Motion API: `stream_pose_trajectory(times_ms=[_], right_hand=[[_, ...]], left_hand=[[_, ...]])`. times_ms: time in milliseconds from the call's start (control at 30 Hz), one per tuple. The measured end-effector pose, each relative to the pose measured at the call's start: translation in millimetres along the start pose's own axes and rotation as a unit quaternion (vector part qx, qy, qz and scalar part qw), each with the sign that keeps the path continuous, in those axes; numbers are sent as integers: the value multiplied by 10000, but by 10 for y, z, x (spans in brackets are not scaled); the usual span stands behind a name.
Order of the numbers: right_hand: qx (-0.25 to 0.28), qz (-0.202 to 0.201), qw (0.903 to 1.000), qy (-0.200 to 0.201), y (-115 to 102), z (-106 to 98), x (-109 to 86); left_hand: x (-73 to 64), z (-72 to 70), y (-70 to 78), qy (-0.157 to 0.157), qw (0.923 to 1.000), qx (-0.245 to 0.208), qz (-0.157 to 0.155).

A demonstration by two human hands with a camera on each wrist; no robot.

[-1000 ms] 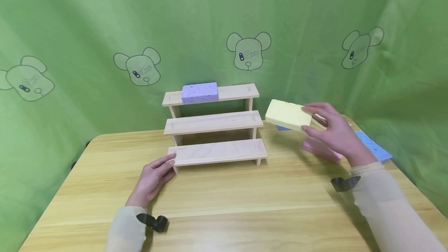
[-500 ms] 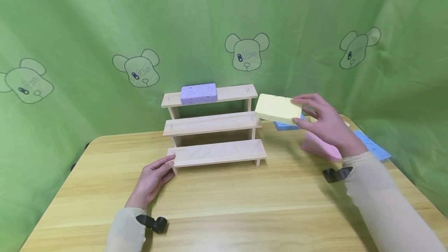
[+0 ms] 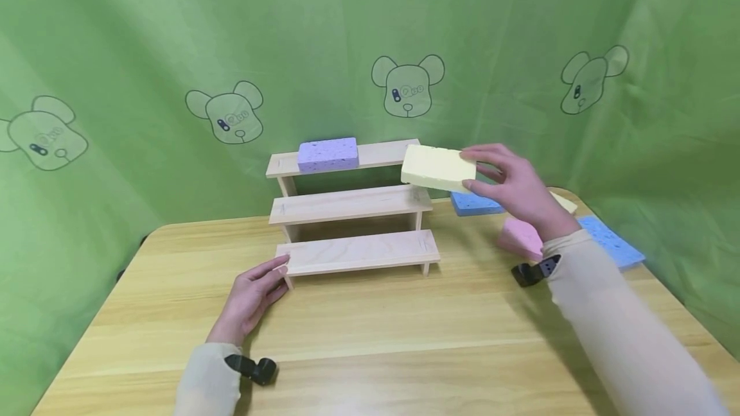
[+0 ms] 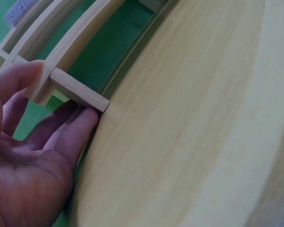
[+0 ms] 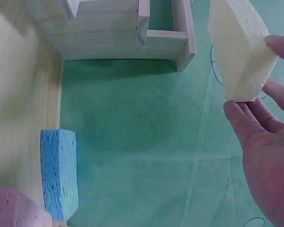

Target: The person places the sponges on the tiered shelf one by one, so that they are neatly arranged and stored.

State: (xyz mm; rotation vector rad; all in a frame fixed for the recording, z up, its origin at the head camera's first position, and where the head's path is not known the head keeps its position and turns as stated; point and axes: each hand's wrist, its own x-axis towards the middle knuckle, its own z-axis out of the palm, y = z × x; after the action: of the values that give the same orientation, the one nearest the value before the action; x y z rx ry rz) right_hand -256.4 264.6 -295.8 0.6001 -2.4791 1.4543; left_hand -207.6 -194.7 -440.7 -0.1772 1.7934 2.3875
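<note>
In the head view a pale yellow sponge (image 3: 435,167) is pinched by its right end between the thumb and fingers of my right hand (image 3: 511,182). It is held up in the air and overlaps the right end of the top step of a three-step wooden shelf (image 3: 361,252). The right wrist view shows the fingertips on the sponge's narrow end. My left hand (image 3: 251,300) grips the front left corner of the lowest step. In the left wrist view its thumb lies on the board and its fingers are against the leg (image 4: 80,90). A purple sponge (image 3: 328,155) lies left of centre on the top step.
Right of the shelf on the table (image 3: 370,339) lie a blue sponge (image 3: 475,204), a pink sponge (image 3: 520,237) and a second blue sponge (image 3: 613,244). Another pale yellow piece (image 3: 564,203) is partly hidden behind the right hand. A green curtain (image 3: 324,37) hangs behind the table.
My right hand has carried the yellow sponge left and upward, from beside the shelf to the right end of its top step. My left hand has stayed on the lowest step.
</note>
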Motion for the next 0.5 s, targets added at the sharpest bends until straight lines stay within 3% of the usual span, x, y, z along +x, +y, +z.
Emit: stream_pose_trajectory(times_ms=[233, 500], right_hand=[[468, -124, 9987, 126, 6, 85, 118], [599, -87, 9982, -13, 1, 156, 272]], left_hand=[[10, 16, -8, -82, 9999, 58, 16], [6, 0, -12, 13, 10000, 13, 15]])
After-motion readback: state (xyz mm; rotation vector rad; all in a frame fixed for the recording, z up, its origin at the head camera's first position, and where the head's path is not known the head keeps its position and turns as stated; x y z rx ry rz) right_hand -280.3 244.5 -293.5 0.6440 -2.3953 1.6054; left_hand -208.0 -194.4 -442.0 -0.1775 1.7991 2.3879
